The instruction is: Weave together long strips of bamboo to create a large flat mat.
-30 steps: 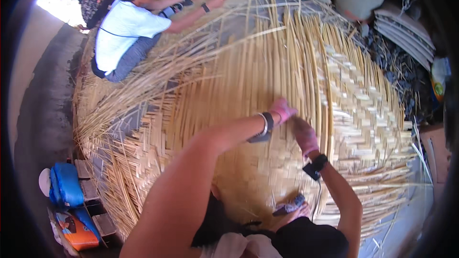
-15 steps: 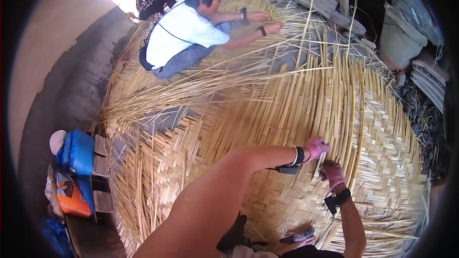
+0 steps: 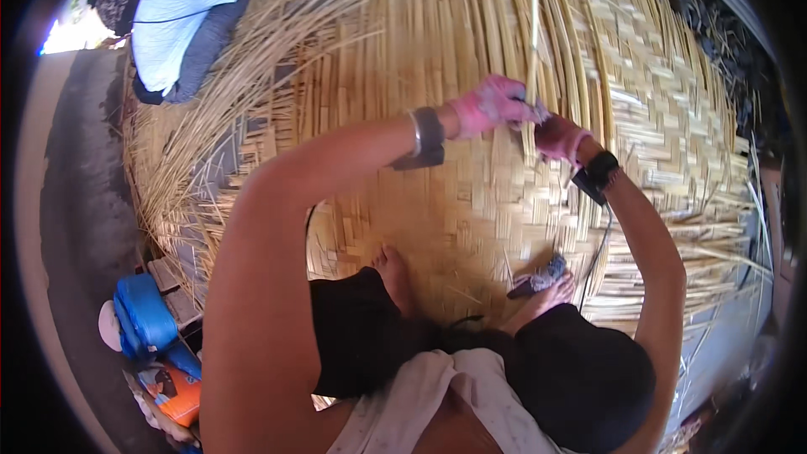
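My left hand (image 3: pixel 490 108), in a pink glove, has its fingers closed round a pale split-reed strip (image 3: pixel 532 29) that stands up lengthwise from the woven mat. Close beside it on the right, my right hand (image 3: pixel 560 136), gloved in darker pink, is closed at the lower part of the same strip; its fingertips are partly hidden. Under both hands spreads the mat (image 3: pixel 471 202), woven in a zigzag pattern, with long unwoven reeds (image 3: pixel 420 34) running away from me. My bare feet rest on the woven part.
A dark, greyish wrapped object (image 3: pixel 540 276) lies by my right foot. Loose reeds (image 3: pixel 227 109) are heaped at the left. A person in a white shirt (image 3: pixel 181 17) crouches at the far left. Blue bundles (image 3: pixel 147 313) and an orange bag (image 3: pixel 172 395) sit by the wall (image 3: pixel 84 202).
The view has tipped down toward my body, so my legs and feet now show. My hands have come together at one strip, and the co-worker has slid to the upper left of the view.
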{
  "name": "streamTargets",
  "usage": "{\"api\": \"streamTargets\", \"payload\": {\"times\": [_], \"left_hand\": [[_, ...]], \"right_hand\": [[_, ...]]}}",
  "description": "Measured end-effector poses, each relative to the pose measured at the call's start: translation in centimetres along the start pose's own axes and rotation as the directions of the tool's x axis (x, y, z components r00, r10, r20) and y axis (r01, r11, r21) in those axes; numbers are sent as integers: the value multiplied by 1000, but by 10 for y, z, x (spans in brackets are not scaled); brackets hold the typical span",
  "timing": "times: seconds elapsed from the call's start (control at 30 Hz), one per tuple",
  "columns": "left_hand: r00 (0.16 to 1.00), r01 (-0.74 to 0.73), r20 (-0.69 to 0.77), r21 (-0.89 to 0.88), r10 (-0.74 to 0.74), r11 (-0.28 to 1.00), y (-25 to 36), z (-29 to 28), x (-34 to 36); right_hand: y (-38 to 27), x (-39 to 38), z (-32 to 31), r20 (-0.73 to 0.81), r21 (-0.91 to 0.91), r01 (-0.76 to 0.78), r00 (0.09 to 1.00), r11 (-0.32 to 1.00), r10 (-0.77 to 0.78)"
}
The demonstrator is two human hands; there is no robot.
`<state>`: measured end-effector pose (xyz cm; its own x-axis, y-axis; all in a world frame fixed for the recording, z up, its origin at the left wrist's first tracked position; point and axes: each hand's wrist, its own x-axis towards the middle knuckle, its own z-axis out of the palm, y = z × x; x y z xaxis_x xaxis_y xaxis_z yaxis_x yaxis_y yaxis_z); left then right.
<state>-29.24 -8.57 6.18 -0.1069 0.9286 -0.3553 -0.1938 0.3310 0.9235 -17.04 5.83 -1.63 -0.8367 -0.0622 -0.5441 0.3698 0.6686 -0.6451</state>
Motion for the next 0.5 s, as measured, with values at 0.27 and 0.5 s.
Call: {"api": "streamTargets", "payload": {"times": [0.27, 0.5], "left_hand": [[999, -34, -19, 53, 35, 998, 13, 6, -15], [997, -80, -21, -60, 79, 995, 22, 1, -21]], "right_hand": [[-13, 3, -16, 333, 172, -328, 907, 929, 258], [3, 8, -18, 2, -49, 349, 937, 936, -350]]}}
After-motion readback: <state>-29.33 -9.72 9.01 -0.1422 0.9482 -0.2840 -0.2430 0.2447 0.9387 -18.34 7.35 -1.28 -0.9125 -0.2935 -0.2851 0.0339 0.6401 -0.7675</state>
